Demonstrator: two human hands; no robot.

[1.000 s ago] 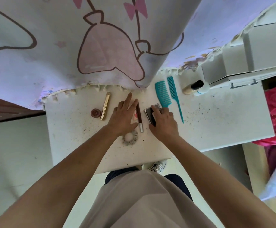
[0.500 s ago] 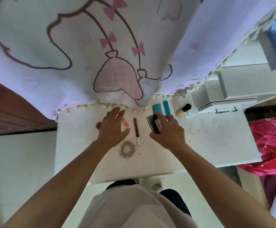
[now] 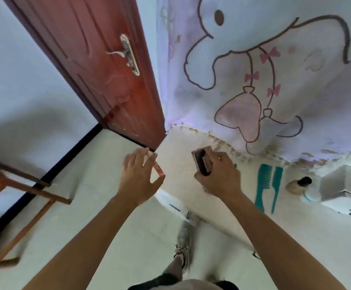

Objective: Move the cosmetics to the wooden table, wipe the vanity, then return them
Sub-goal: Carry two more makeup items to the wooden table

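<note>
My left hand hovers past the left corner of the white vanity, pinching a thin pink-tipped cosmetic stick between thumb and fingers. My right hand is lifted over the vanity top, gripping a small dark compact case with a tan edge. On the vanity to the right lie two teal combs and a bottle with a dark cap on its side. A corner of the wooden table shows at the far left.
A red-brown door with a metal handle stands behind the vanity's left corner. A cartoon-print curtain hangs over the vanity's back edge. A white drawer box sits at the right. Pale floor lies between vanity and wooden table.
The view has swung left toward the door and wooden table. Both hands have lifted off the vanity, carrying the stick and the compact case leftward. The hair tie and other cosmetics are out of sight.
</note>
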